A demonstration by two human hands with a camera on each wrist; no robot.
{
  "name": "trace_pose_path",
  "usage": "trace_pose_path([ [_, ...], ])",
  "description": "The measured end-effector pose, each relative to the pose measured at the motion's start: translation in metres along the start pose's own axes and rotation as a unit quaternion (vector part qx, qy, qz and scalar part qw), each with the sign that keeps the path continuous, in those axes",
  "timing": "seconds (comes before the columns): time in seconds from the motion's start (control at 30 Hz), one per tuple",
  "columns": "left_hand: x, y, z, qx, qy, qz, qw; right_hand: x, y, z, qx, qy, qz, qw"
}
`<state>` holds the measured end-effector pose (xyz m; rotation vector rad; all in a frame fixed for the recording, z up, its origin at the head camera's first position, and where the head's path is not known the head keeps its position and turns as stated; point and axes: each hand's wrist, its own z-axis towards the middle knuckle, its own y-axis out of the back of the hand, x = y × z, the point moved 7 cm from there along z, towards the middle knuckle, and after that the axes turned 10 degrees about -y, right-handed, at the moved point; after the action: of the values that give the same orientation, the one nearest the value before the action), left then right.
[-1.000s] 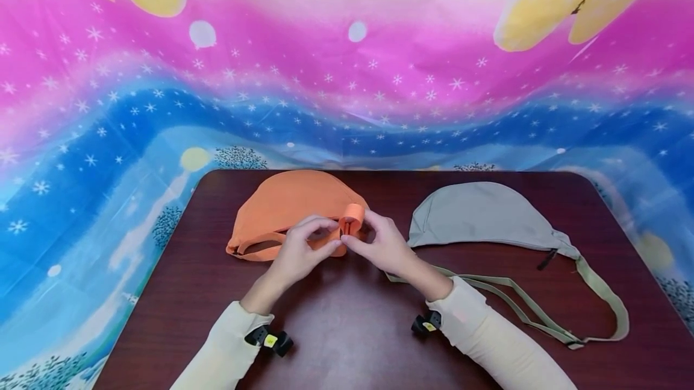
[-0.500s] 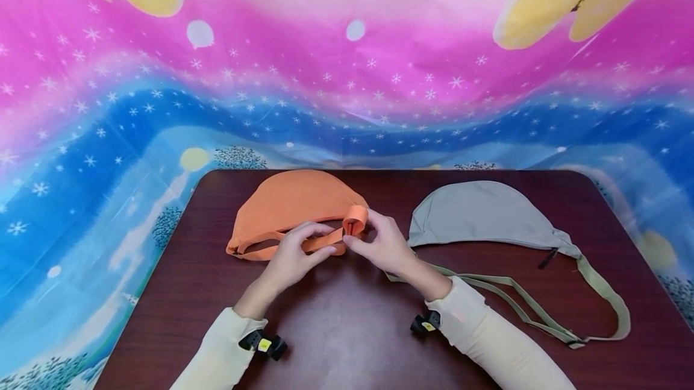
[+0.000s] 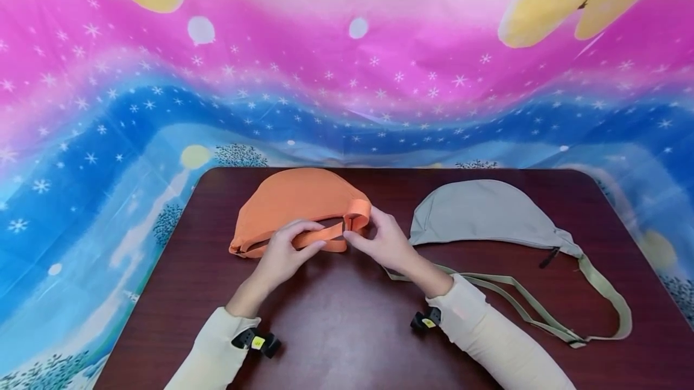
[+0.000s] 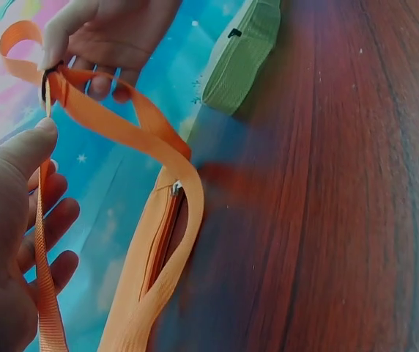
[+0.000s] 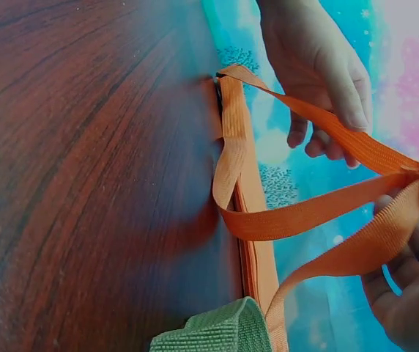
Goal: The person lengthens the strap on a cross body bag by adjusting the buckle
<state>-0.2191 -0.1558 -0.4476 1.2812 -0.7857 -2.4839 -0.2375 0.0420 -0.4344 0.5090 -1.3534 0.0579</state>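
Left hand [image 3: 279, 251] pinches orange strap [image 3: 325, 233] between thumb and fingers; right hand [image 3: 385, 242] pinches black slider [image 4: 49, 75], strap loop standing beside its fingertips. Likely the right grip steadies the slider and the left guides the strap running straight between the 2 hands. Orange bag [image 3: 303, 197] lies on table [image 3: 347, 317] just beyond the 2 hands, probably to leave the strap slack enough to handle. Gray bag [image 3: 482, 212] lies to the right of the right hand, seemingly out of the way. Head view barely shows the slider; wrist views show it plainly at the right thumb. Left wrist view adds a metal zip part [image 4: 176, 188]. Wrist views catch only green strap [image 5: 217, 330] of the gray bag; head view has it whole.
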Motion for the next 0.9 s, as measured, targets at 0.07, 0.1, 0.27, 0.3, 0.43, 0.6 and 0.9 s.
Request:
trace_pose_path([
  [0.07,-0.003,-0.001,0.002,0.000,-0.006,-0.002,1.0000,-0.002,-0.006,0.001,0.014,-0.001,-0.006,0.9999],
  [0.1,-0.004,-0.001,0.003,-0.002,-0.008,-0.001,1.0000,-0.003,-0.009,0.001,0.021,0.000,-0.009,0.9997],
  [0.27,-0.004,-0.004,0.005,-0.003,-0.008,-0.007,0.9999,-0.009,-0.019,0.003,0.028,0.006,0.005,0.9996],
  [0.3,-0.003,-0.005,0.005,0.000,-0.007,-0.010,0.9999,-0.009,-0.019,0.003,0.024,0.008,0.009,0.9996],
  [0.43,0.003,-0.003,-0.001,0.009,0.007,-0.019,0.9998,-0.009,-0.017,0.004,0.010,0.010,0.011,0.9999],
  [0.6,0.010,0.004,-0.010,0.003,0.021,-0.002,0.9998,-0.007,-0.016,0.005,0.008,0.010,0.020,0.9997],
  [0.9,-0.005,-0.002,0.000,-0.007,-0.026,-0.013,0.9995,-0.006,-0.022,0.005,0.014,0.021,-0.021,0.9995],
])
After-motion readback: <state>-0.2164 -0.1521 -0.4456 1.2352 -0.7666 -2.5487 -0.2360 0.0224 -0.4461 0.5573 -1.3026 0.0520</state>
